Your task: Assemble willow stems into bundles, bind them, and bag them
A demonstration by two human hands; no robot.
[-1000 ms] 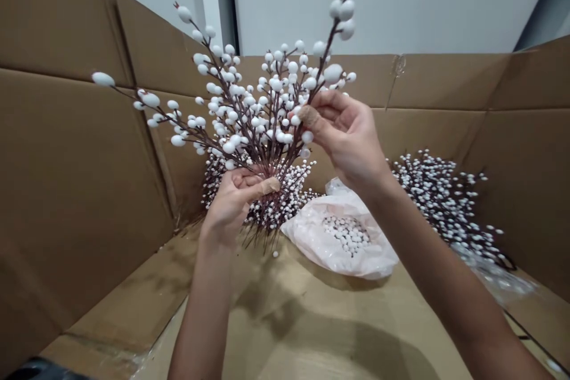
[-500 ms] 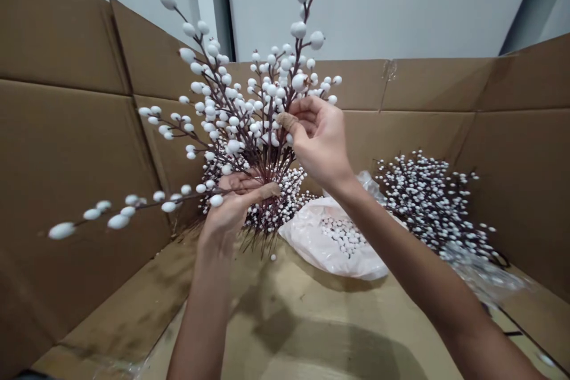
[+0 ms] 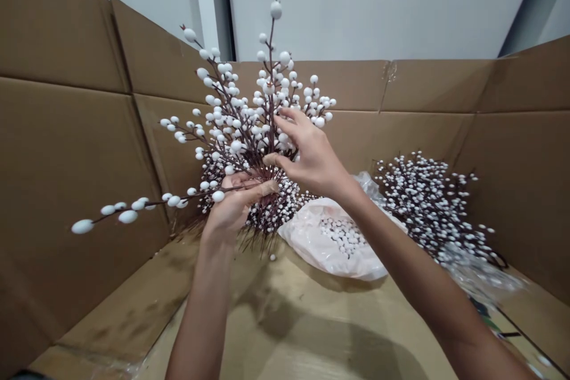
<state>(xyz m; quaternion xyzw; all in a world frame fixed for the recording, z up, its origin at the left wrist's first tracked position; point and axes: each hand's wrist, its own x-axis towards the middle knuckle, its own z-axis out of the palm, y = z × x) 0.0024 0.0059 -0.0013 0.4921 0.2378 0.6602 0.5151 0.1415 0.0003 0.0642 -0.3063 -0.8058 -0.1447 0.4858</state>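
Berry stems (image 3: 243, 130) stand bunched in the left hand (image 3: 236, 205), which is clamped round them low down. Their long axis rises up and away, with one long spray reaching out left. The right hand (image 3: 312, 154) is apart from that fist, open, its fingers spread at the bunch's right side. Beyond lie a plastic bag (image 3: 303, 237) of loose berries (image 3: 342, 236), then a heap of more stems (image 3: 427, 208), against the carton wall (image 3: 418, 86).
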